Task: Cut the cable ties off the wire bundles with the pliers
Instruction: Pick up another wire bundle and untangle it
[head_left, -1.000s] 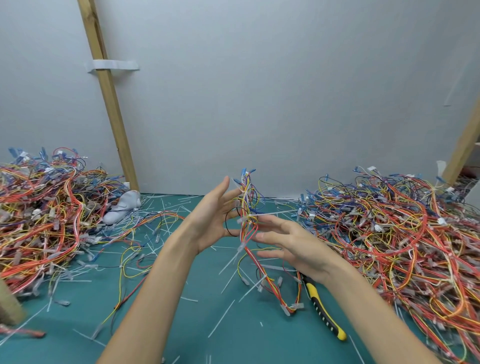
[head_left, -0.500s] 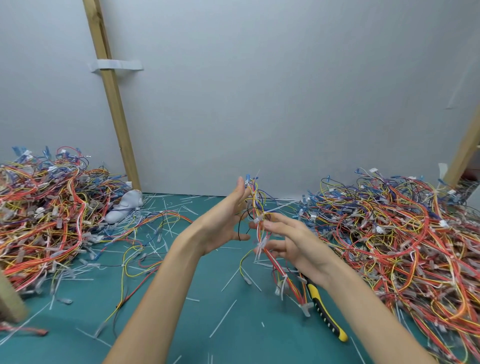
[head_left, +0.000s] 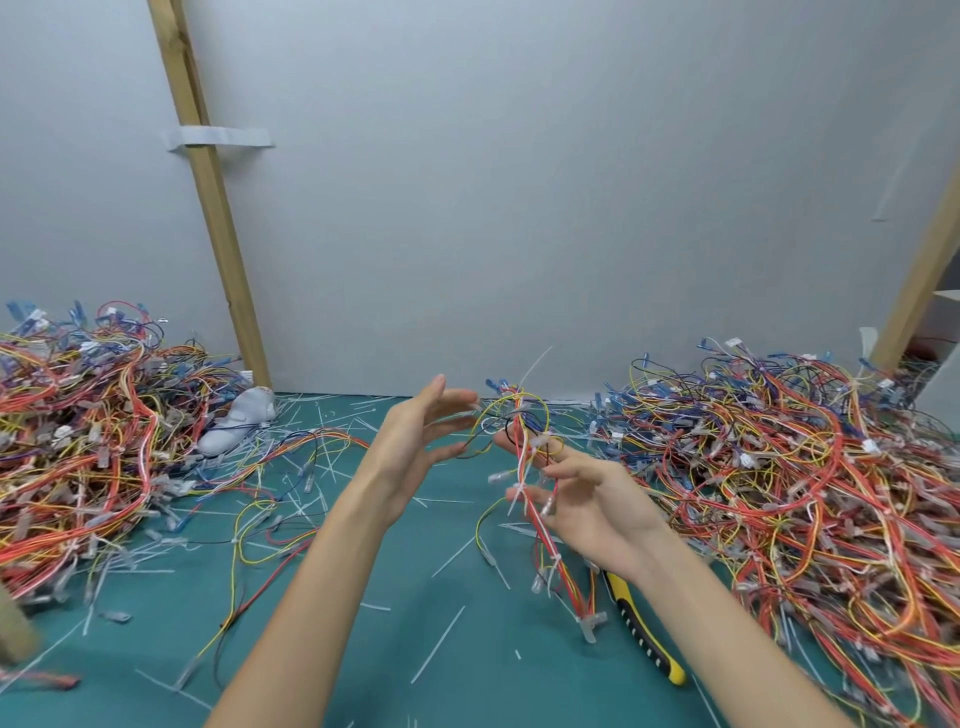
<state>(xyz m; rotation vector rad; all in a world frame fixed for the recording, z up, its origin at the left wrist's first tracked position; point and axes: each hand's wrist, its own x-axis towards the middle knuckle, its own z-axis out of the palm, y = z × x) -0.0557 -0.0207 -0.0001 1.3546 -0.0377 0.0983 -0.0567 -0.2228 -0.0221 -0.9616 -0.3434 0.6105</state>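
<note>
A wire bundle (head_left: 540, 514) of red, yellow and white wires stands upright in the air over the green mat. My right hand (head_left: 592, 504) holds it between its spread fingers at mid-length. A white cable tie (head_left: 538, 442) wraps the bundle near the top, its tail pointing up. My left hand (head_left: 415, 441) is beside the bundle's top with straight fingers, their tips by the loose yellow and black loops. The pliers (head_left: 644, 636), with yellow and black handles, lie on the mat under my right wrist, partly hidden by it.
Big heaps of wires lie on the left (head_left: 78, 441) and on the right (head_left: 789, 483). Cut tie pieces and loose wires litter the green mat (head_left: 363, 649). A white cloth thing (head_left: 239, 421) lies by a wooden post (head_left: 213, 234); another post (head_left: 924, 270) stands far right.
My left hand has come off the bundle and moved a little left with its fingers straightened. The top loops have spread apart, and the bundle's lower end has swung right.
</note>
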